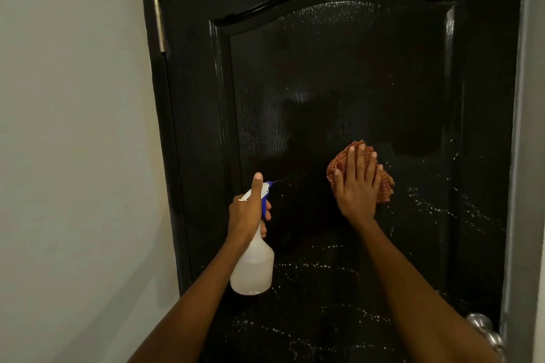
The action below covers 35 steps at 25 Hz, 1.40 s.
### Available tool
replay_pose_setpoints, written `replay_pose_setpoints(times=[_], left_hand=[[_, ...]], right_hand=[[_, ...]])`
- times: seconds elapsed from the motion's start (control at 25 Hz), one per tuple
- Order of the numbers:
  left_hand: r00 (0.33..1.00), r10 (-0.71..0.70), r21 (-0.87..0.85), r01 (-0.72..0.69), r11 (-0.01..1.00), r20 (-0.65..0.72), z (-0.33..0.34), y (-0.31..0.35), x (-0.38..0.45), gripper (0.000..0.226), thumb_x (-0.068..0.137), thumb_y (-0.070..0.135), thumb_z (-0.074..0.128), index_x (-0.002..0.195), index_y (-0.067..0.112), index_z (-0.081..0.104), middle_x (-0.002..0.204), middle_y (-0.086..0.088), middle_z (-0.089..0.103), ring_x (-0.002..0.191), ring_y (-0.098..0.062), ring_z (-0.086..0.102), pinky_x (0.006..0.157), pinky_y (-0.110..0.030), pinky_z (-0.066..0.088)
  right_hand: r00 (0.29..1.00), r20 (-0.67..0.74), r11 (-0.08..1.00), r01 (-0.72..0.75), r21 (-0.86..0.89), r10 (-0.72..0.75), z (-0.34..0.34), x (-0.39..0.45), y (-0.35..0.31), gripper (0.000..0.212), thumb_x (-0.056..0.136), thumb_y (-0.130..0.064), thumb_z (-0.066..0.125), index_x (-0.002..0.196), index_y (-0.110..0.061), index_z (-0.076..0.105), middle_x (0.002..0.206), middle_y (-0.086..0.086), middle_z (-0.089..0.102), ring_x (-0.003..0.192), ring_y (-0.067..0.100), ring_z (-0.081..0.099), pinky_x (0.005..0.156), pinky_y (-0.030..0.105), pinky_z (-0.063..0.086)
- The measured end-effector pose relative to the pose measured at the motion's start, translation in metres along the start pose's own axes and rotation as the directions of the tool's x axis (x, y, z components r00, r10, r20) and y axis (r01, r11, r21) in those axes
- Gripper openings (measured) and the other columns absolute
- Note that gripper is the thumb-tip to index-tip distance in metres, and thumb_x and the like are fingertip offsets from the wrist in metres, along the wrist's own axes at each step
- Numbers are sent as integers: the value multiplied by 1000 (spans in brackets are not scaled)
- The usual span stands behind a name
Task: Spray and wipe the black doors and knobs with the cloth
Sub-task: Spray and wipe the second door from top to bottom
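Against the raised middle panel of the black door [339, 82], the right hand [356, 186] presses an orange checked cloth [385, 183] flat, fingers straight and spread. Left of it, the left hand [247, 209] grips the neck of a white spray bottle [253, 268], thumb stretched along its top, nozzle aimed at the door. White droplets fleck the door's lower part. A silver knob [483, 324] sits at the door's lower right edge, a brass hinge [159, 23] at its upper left edge.
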State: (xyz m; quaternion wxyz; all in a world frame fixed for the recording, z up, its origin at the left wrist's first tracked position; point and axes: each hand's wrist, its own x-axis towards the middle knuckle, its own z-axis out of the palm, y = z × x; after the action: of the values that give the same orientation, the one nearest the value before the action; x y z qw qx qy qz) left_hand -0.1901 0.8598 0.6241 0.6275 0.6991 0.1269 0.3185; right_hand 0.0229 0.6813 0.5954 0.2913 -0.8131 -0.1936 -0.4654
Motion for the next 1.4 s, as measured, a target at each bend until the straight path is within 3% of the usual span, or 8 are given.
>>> replay_pose_setpoints(times=[0.2,0.36,0.6,0.8,1.04,1.16,1.28,1.4], left_hand=[[996,53,38,-56,998,68,6,29,14,78,91,73,37,88,1,68,73,-13,69,43,-17,54,43,-26,46],[986,115,45,-121,992,121,16,53,22,77,90,75,39,79,3,63,60,-10,60,40,-16,51,43,-28,44],[981,149,96,-161,982,123,28,57,26,76,91,74,35,88,5,68,70,-11,69,43,-12,57,44,-26,46],[986,144,103,-152,983,81,17,54,32,79,90,75,35,89,2,67,71,-12,69,45,-17,56,45,-27,47],[983,161,117,-170,978,83,0,54,30,77,92,75,35,95,6,71,82,-14,76,50,-25,58,46,-28,47],[977,194,92,-202,975,89,-12,62,34,81,93,73,34,97,0,70,85,-18,75,46,-21,56,42,-27,46],[977,198,81,-204,976,86,-17,62,34,81,93,73,35,97,-1,69,87,-19,74,46,-21,56,42,-26,46],[974,209,82,-217,973,91,-24,59,29,79,94,70,35,98,-1,69,88,-20,74,46,-23,55,42,-26,45]], right_hand=[[959,117,957,271,-99,-259,37,-84,7,75,106,-51,34,166,-15,6,174,11,-5,159,34,-7,127,49,-9],[799,250,794,589,-151,-546,68,-114,-21,72,107,-51,41,166,-18,16,174,7,0,160,31,-1,127,49,-7],[761,245,753,641,-146,-601,71,-110,-47,70,109,-51,35,167,-21,9,174,2,-1,160,26,1,128,45,-6],[886,161,885,453,-103,-435,57,-83,-50,71,108,-53,35,167,-23,9,175,2,-2,161,27,0,128,47,-3],[816,139,807,577,-126,-562,28,-20,-42,70,108,-55,33,167,-24,11,174,1,-1,160,27,-2,129,51,4],[853,50,842,521,-137,-520,8,24,-42,71,107,-55,35,167,-24,12,174,1,1,160,28,-2,128,54,8],[945,-87,944,302,-130,-314,-20,73,-22,72,107,-57,31,167,-23,8,174,0,-6,160,29,-4,129,52,0],[951,-233,979,-195,53,202,-29,90,-1,72,108,-56,25,167,-21,2,174,3,-6,160,31,-3,128,55,1]])
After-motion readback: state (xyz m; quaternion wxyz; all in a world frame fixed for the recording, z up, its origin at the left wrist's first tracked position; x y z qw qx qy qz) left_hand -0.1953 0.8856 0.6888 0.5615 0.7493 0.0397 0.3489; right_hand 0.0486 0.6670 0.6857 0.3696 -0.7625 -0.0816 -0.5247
